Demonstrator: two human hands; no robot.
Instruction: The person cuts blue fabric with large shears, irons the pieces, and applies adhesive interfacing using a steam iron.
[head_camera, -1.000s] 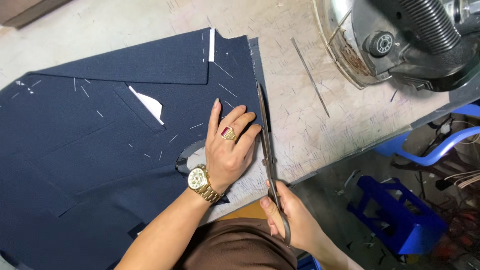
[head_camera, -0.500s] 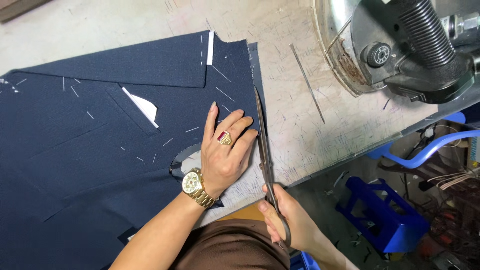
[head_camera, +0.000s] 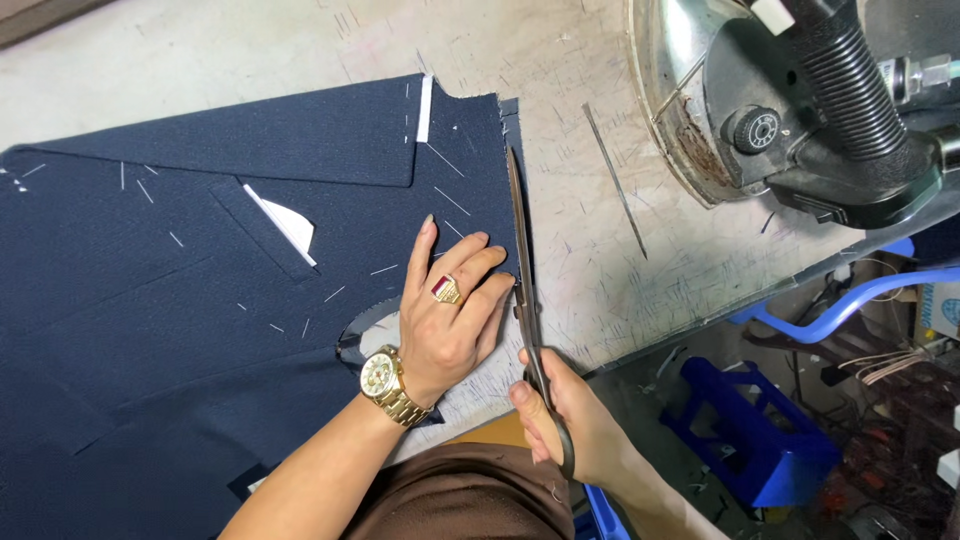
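A navy jacket panel with white tacking stitches and a white pocket lining lies flat on the worn work table. My left hand, wearing a gold watch and a ring with a red stone, presses flat on the cloth near its right edge. My right hand grips the handles of long dark tailor's shears. The blades run along the cloth's right edge, tips pointing away from me, close beside my left fingers.
A large steam iron with a ribbed black hose rests at the table's far right. A thin metal rod lies on the table between iron and cloth. Blue plastic stools and cables sit on the floor beyond the table edge.
The shears' tips have advanced a little farther along the cloth's right edge. My left hand has stayed pressed on the fabric.
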